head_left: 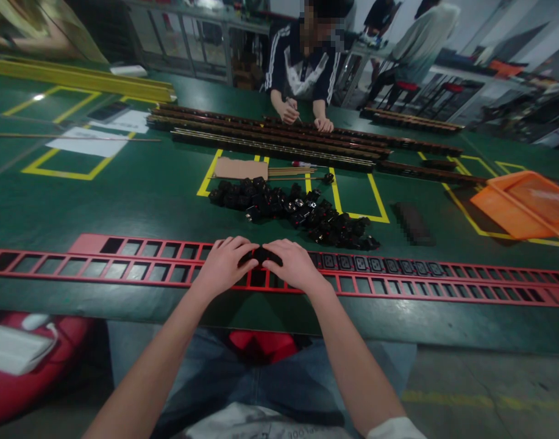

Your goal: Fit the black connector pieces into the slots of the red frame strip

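The fingers of the left hand [224,265] and right hand [291,263] cover most of the black piece [261,255] between them, so its shape and their exact grip cannot be told. Both hands also hide a stretch of the red frames behind them; the front red frame [279,291] is cut off at both side edges. In the black heap [279,207], single parts blur together. Any print on the white paper [89,142] is too faint to read. Pixelation masks a dark object [413,224]. The orange tray [526,201] runs out of view at right.
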The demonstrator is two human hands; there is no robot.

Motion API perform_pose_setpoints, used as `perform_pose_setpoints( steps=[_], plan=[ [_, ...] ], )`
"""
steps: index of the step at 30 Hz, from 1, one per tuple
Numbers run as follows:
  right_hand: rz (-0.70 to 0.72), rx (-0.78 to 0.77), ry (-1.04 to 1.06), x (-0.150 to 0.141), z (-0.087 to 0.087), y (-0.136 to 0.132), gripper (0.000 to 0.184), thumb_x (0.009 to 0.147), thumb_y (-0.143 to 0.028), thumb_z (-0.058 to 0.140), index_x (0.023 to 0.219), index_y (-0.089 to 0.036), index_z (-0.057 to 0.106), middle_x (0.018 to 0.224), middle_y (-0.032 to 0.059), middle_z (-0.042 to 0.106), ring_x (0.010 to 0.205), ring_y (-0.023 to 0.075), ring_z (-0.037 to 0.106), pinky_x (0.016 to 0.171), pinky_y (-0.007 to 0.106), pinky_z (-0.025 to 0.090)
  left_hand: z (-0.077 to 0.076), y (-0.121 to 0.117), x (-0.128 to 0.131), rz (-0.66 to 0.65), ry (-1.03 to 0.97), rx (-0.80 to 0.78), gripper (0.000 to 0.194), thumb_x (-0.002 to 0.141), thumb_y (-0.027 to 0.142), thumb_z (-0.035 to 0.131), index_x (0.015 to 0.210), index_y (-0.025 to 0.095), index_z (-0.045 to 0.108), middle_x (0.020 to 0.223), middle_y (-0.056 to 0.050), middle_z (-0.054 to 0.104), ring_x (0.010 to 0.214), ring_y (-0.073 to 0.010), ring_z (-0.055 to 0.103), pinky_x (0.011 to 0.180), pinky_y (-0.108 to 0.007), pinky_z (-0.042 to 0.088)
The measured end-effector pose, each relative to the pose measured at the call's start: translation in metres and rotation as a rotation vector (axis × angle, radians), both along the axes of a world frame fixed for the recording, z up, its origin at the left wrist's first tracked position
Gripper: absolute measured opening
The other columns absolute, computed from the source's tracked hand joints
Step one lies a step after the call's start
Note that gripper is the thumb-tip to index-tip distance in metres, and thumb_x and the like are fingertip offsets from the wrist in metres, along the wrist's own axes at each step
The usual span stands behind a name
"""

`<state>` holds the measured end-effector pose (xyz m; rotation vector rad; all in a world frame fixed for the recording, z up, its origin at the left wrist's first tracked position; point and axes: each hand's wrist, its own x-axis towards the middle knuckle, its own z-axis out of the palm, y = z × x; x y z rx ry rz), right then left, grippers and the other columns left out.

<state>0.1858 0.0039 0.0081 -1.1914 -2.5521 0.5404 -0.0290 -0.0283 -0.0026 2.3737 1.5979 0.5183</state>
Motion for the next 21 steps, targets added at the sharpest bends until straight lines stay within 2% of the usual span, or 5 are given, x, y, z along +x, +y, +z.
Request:
perform_pose_setpoints(
  steps=[9,16,21],
  plan=[
    [-0.041,-0.005,0.019,-0.0035,0.0012,-0.0025,0.032,0.086,-0.033,0.071,0.116,-0.022,0.063,0.113,0.0057,0.068,0.106,0.0226,0.058,0.090,0.038,0.045,0.0014,0.0010,0.0012,0.018,-0.006,-0.015,0.033,0.088,0.037,0.064,0.120,0.028,0.062,0.117,-0.004,0.066,0.106,-0.0241,0.059,0.089,-0.040,0.042],
    [-0.022,-0.018,0.006,-0.0030,0.0013,0.0004,0.034,0.089,-0.035,0.067,0.120,-0.021,0.064,0.117,0.0076,0.068,0.109,0.0233,0.058,0.092,0.039,0.046,-0.0004,0.0004,0.0018,0.018,0.011,-0.004,0.033,0.091,0.039,0.060,0.121,0.028,0.063,0.117,-0.005,0.066,0.106,-0.0247,0.058,0.089,-0.041,0.042],
    [-0.046,-0.014,0.003,-0.0046,0.0015,-0.0008,0.034,0.086,-0.034,0.070,0.117,-0.021,0.065,0.113,0.0070,0.068,0.106,0.0231,0.058,0.090,0.039,0.046,0.0006,0.0009,0.0020,0.026,0.006,-0.006,0.031,0.089,0.038,0.062,0.118,0.027,0.064,0.116,-0.004,0.066,0.105,-0.0241,0.059,0.087,-0.040,0.042]
  ],
)
